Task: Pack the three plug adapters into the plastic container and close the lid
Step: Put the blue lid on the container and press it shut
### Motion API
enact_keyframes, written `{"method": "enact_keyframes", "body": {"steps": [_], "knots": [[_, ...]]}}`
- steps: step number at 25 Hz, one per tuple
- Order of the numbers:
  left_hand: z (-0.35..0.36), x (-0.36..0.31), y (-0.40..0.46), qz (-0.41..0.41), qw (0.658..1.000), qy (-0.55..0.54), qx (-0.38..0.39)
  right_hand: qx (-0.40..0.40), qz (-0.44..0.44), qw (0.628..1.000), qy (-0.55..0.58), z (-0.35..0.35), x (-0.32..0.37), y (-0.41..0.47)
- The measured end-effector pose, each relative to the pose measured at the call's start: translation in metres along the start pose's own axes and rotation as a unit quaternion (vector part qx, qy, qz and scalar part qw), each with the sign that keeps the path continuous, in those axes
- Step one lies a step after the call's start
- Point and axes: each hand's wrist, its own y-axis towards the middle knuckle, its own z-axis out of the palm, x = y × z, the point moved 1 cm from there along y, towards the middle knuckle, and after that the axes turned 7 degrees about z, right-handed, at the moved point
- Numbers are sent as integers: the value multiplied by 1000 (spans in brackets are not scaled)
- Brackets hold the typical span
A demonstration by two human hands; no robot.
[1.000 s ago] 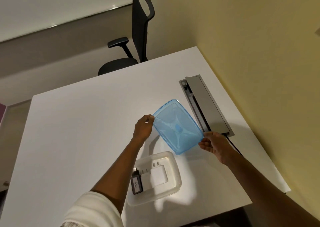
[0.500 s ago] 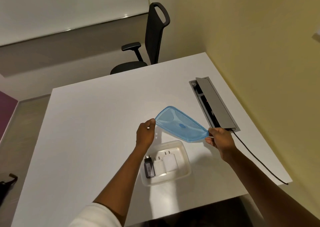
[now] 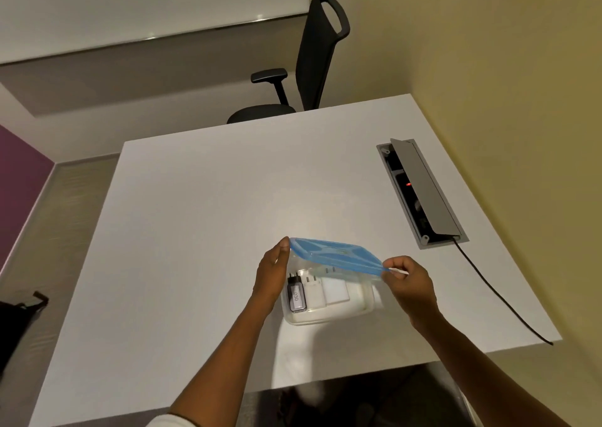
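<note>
Near the table's (image 3: 195,231) front edge, toward its right side, sits one clear plastic box (image 3: 329,314), rounded-rectangular, holding three adapters in a row: one black (image 3: 296,299) with a white label, two white (image 3: 315,294) (image 3: 335,291). One translucent blue lid (image 3: 335,255), thin, ribbed and rounded at the corners, hovers tilted over the box, not yet seated. Left hand (image 3: 272,275) pinches the lid's left end; right hand (image 3: 412,285) pinches its right corner. One grey cable hatch (image 3: 423,192) stands open near the right edge.
</note>
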Motion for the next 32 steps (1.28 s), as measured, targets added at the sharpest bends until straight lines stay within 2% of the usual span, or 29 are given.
{"method": "enact_keyframes", "body": {"steps": [3, 6, 8, 12, 15, 21, 32], "knots": [[-6, 10, -14, 1, 1000, -25, 16, 0, -55, 996, -65, 11, -9, -10], [-7, 21, -23, -6, 999, -34, 27, -18, -177, 973, -147, 23, -24, -16], [-8, 35, -24, -17, 999, -23, 28, -3, -208, 965, -160, 29, -35, -19], [-10, 63, -23, -30, 998, 17, 47, 15, -225, 962, -155, 37, -53, -25], [-10, 61, -22, 9, 999, 21, 39, 15, -227, 961, -158, 38, -54, -29], [-7, 62, -19, 40, 997, 48, 37, 28, -160, 973, -164, 38, -57, -38], [0, 77, -15, 55, 992, 108, 37, 29, -135, 973, -186, 39, -59, -39]]}}
